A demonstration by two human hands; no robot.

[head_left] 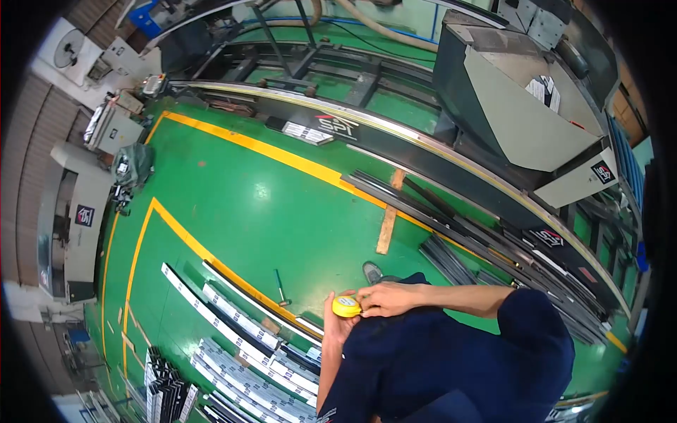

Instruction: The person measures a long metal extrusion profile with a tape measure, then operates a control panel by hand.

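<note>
A yellow tape measure (346, 306) with a pale round label is held in front of the dark blue shirt. My left hand (336, 321) is wrapped round its left and lower side. My right hand (381, 299) is closed at the case's right edge, its fingertips touching it; whether it pinches the tape end is too small to tell. Below and left of the hands lie long profiles (229, 299) with white labels. A hammer (281, 290) rests on the green floor left of the hands.
A long machine rail (395, 127) curves across the top, with a grey machine housing (529, 106) at upper right. Dark metal bars (451, 225) lie on the floor at right, across a wooden strip (388, 218). A machine cabinet (79, 218) stands at far left.
</note>
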